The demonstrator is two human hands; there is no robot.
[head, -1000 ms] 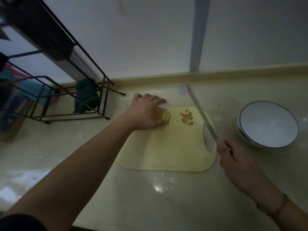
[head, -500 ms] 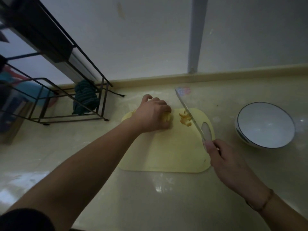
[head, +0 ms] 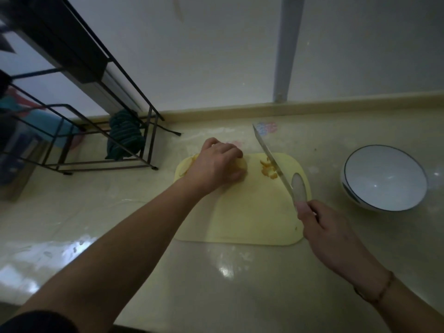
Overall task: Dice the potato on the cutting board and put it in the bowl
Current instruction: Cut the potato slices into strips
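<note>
A pale yellow cutting board [head: 242, 212] lies on the counter. My left hand [head: 216, 165] curls over the potato [head: 243, 165] at the board's far left, hiding most of it. A small heap of diced potato pieces [head: 268, 168] sits to the right of it. My right hand [head: 322, 227] grips the handle of a long knife [head: 271, 157], whose blade slants up and away beside the diced pieces. A white bowl [head: 384, 177] with a dark rim stands to the right of the board; nothing shows inside it.
A black wire rack [head: 96, 131] stands at the back left with a dark striped cloth [head: 125, 135] hanging in it. The wall and a raised counter ledge [head: 312, 108] run along the back. A vertical white pipe [head: 286, 49] rises behind the board.
The knife has swung left from over the board's right edge to beside the diced pieces. My left hand has curled more tightly over the potato. The bowl has not moved.
</note>
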